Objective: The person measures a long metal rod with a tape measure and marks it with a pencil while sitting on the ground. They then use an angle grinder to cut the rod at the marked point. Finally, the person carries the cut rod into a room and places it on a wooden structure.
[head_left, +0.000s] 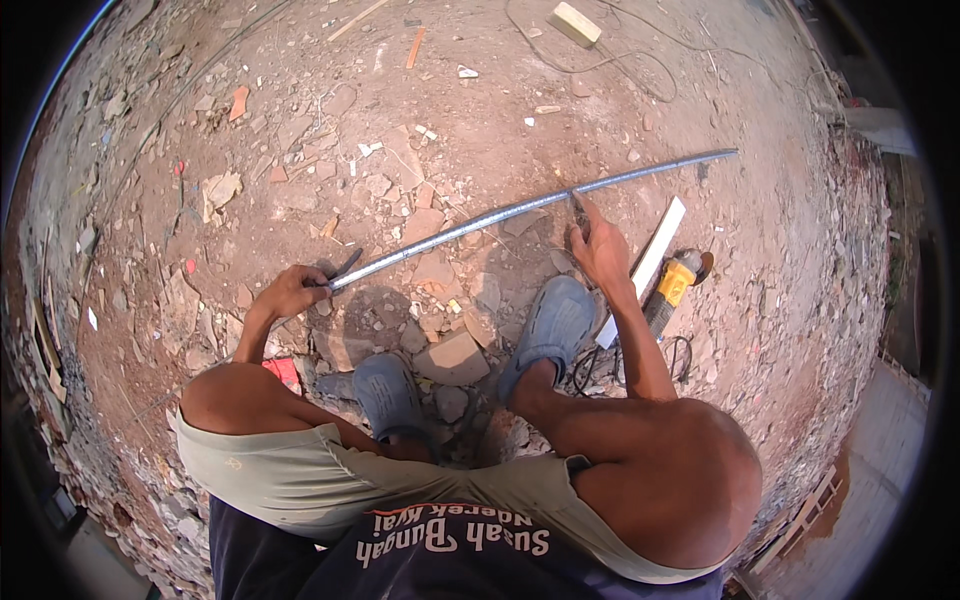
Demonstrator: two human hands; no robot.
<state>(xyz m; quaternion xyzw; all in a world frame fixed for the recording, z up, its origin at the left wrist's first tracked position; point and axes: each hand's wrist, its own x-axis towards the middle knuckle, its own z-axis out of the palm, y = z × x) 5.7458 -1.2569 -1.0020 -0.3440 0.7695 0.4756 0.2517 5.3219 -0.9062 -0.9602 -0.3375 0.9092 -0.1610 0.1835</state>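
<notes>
A long, thin silvery metal bar [460, 229] slants across the rubble ground in front of me, its far end up to the right. My left hand [292, 290] is closed around its near left end. A short dark strip [349, 262] sticks out beside those fingers; whether the hand holds it too, I cannot tell. Farther along, my right hand [598, 240] reaches the bar with its index fingertip, the thumb held apart below. Its other fingers are partly hidden. Right of that hand lie a white strip [648, 268] and a yellow angle grinder [675, 284].
My feet, in grey-blue clogs [550, 328], straddle a broken tile [451, 359]. A red object [283, 374] lies by my left knee. Cables [640, 80] and a pale block [575, 24] are at the back. Brick shards and stones litter the dirt.
</notes>
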